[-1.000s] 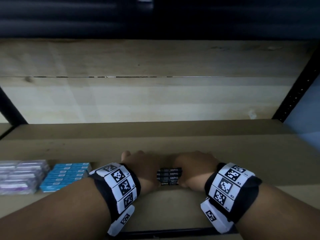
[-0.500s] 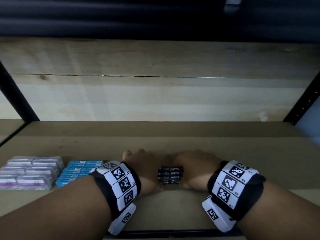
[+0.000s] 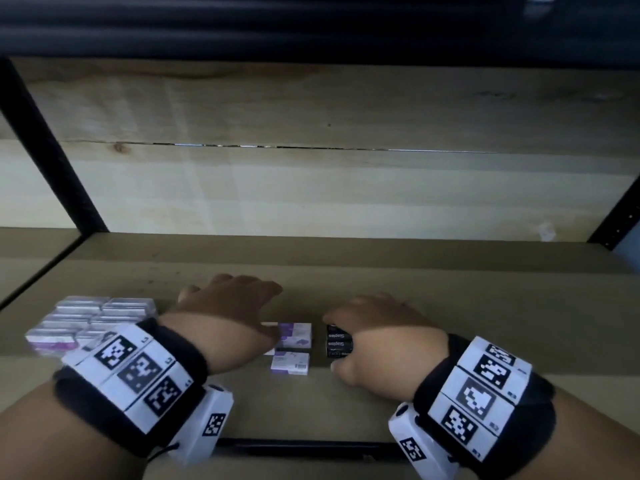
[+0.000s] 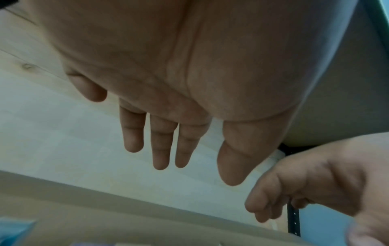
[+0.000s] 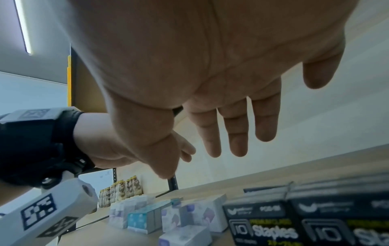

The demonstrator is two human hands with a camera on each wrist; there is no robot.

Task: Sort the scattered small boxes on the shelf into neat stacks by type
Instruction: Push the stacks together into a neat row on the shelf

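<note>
Sitting near the front edge of the shelf [image 3: 450, 282] is a stack of black staple boxes [image 3: 338, 342], and the right hand [image 3: 381, 336] hovers over it, grip wide, fingers [image 5: 238, 133] straight in the wrist view, holding nothing. Just left of the stack lie two purple-and-white boxes [image 3: 294, 348]. The left hand [image 3: 225, 313] reaches above them, grip also wide, fingers [image 4: 161, 146] extended and empty. Further left stand neat stacks of pale purple boxes [image 3: 90, 320], with blue boxes [image 5: 145, 218] among them in the right wrist view.
</note>
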